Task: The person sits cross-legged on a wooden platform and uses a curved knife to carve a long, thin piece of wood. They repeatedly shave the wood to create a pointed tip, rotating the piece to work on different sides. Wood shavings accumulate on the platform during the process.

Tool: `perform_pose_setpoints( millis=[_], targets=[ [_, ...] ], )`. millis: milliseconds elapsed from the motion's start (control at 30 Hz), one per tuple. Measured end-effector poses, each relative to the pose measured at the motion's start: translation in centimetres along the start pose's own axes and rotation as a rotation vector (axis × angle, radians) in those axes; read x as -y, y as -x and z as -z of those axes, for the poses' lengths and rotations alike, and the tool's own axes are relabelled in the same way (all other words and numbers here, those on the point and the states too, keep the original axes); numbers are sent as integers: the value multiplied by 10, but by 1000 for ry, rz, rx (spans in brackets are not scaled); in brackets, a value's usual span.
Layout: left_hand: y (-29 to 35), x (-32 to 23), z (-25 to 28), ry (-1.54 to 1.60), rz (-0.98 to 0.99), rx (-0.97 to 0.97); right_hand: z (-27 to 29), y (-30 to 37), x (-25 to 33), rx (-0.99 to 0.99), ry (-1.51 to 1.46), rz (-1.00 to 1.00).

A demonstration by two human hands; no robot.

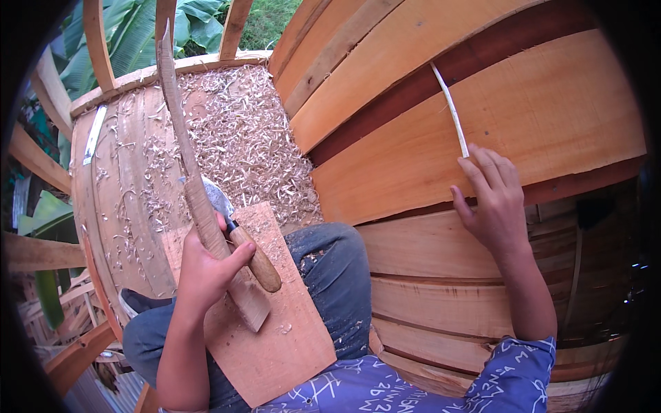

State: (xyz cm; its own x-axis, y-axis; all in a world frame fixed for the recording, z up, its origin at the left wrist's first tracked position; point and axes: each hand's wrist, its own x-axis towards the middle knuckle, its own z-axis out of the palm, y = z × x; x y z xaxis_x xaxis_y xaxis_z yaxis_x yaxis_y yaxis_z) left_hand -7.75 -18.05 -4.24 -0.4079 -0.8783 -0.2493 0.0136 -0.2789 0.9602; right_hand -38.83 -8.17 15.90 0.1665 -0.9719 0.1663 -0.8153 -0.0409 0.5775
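Observation:
My left hand (206, 265) is closed around a long, rough-edged wooden strip (186, 144), which slants up and away from my lap. The same hand also grips a knife with a rounded wooden handle (260, 267); its grey blade (219, 198) is partly hidden behind the strip. Beneath them a flat wooden board (282, 344) lies across my lap. At the plank wall on the right, my right hand (492, 196) is raised with its fingers apart. Its index fingertip is at the lower end of a thin pale sliver (451, 103), whose upper end reaches a gap between planks.
Curly wood shavings (248, 138) cover much of the plank floor (134, 227) ahead. A pale flat strip (95, 134) lies near the left edge. Wooden rails (41, 162) stand along the left and far sides, with green leaves outside. The plank wall (413, 165) rises close on my right.

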Motion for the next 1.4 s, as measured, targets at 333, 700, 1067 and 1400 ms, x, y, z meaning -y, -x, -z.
perform_pose_setpoints(
  millis=[333,700,1067,1400],
  targets=[
    [0,1,2,53,8,14,3,1,-2,221,152,1],
    [1,0,3,12,-15,22,13,-7,10,-170,55,119],
    [0,-2,4,0,4,54,7,2,12,116,25,-10],
    [2,-2,6,-18,-32,32,14,-11,19,66,187,-52]
  ],
)
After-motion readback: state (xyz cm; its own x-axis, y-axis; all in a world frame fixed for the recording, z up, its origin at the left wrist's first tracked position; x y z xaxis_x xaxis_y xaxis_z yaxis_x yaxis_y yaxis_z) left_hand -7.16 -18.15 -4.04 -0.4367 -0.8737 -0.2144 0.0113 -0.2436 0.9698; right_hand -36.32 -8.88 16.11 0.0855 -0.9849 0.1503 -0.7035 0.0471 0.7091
